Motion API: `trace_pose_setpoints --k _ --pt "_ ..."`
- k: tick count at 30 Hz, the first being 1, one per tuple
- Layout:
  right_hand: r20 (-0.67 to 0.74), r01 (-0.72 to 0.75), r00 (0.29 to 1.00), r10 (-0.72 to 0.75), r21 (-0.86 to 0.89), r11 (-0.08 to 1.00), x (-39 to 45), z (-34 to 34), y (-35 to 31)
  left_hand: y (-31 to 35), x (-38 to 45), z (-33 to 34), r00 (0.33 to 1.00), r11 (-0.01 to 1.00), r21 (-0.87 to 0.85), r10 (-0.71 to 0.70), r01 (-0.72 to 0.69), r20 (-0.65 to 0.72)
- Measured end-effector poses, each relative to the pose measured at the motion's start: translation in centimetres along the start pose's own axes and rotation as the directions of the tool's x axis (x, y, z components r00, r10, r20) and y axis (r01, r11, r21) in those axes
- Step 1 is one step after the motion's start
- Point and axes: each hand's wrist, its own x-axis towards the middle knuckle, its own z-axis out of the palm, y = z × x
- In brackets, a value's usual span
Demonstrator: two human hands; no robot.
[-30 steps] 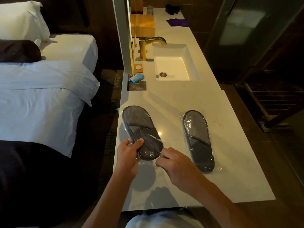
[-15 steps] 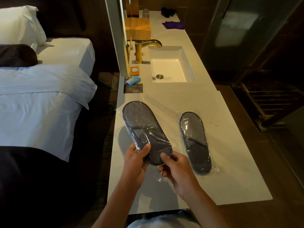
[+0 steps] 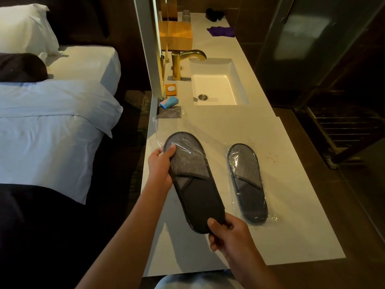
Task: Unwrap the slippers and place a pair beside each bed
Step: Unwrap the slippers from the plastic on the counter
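Both hands are clamped on the same grey slipper pair (image 3: 192, 180), held up over the white counter (image 3: 291, 205), apart from its surface.

Left hand (image 3: 160, 170): thumb on top of the toe end, fingers wrapped under the edge, also pinching the clear plastic wrap (image 3: 166, 126). The wrap is bunched around the toe end and trails from there toward the sink (image 3: 218, 88). Cannot tell how far the wrap still covers the slipper; the toe shows plastic glare, the heel half looks bare.

Right hand (image 3: 227, 236): gripping the heel end, thumb on top, fingers underneath. The hands are well apart, one at each end of the slipper.

The second wrapped slipper pair (image 3: 248, 182) lies flat on the counter, on the side of the held pair away from the bed, toes pointing toward the sink, plastic intact and untouched.

Relative to the sink: gold faucet (image 3: 183, 61) at its bed-side rim, orange soap dish (image 3: 171, 89) and blue packet (image 3: 169, 102) just off the near corner by the faucet, wooden box (image 3: 176, 36) beyond the faucet, purple cloth (image 3: 221, 31) farther along the counter beyond the sink.

Bed (image 3: 52, 113) with white linen sits across a dark floor gap from the counter's faucet side.
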Motion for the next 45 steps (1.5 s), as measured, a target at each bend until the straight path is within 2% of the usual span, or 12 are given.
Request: trace_pose_setpoints --k 5,10,15,19,26,30,35,39,42,45 --pt "0.091 -0.099 0.991 0.102 -0.036 0.994 0.6 -1.0 0.6 1.7 2.3 0.5 0.999 0.995 0.088 0.046 -0.048 0.02" --pt "0.069 0.007 0.998 -0.005 -0.028 1.0 3.3 -0.4 -2.5 0.1 1.9 1.2 0.993 0.997 0.08 -0.002 -0.007 0.119" --pt "-0.004 0.05 0.999 -0.051 -0.128 0.99 5.9 0.8 -4.0 -1.4 2.9 1.6 0.997 0.999 0.036 -0.016 0.013 0.081" --pt "-0.009 -0.015 1.0 0.014 -0.111 0.994 7.7 0.4 -3.5 -1.0 5.1 1.9 0.997 0.997 0.066 0.022 -0.027 0.073" --pt "-0.005 -0.103 0.995 0.103 -0.167 0.981 10.8 -0.3 -2.9 0.5 12.7 4.4 0.999 0.997 0.08 -0.022 0.018 0.044" --pt "0.007 -0.179 0.983 0.181 -0.099 0.979 12.2 -0.3 -2.7 1.2 17.7 5.7 0.996 0.986 0.143 -0.091 0.091 -0.008" --pt "-0.01 -0.25 0.968 0.25 -0.038 0.967 13.2 0.0 -2.6 1.6 22.2 5.3 0.998 0.947 0.317 -0.066 0.058 0.014" --pt "-0.01 -0.267 0.964 0.267 -0.011 0.963 13.3 0.2 -2.9 2.3 22.3 4.9 0.999 0.912 0.41 0.029 -0.014 -0.03" --pt "0.015 -0.252 0.968 0.251 0.028 0.967 13.1 0.3 -3.2 2.9 18.5 4.1 0.966 0.857 0.495 0.232 -0.147 -0.114" --pt "0.011 -0.209 0.978 0.209 0.001 0.978 12.9 0.4 -3.1 1.6 13.2 1.3 0.946 0.834 0.511 0.305 -0.209 -0.11"
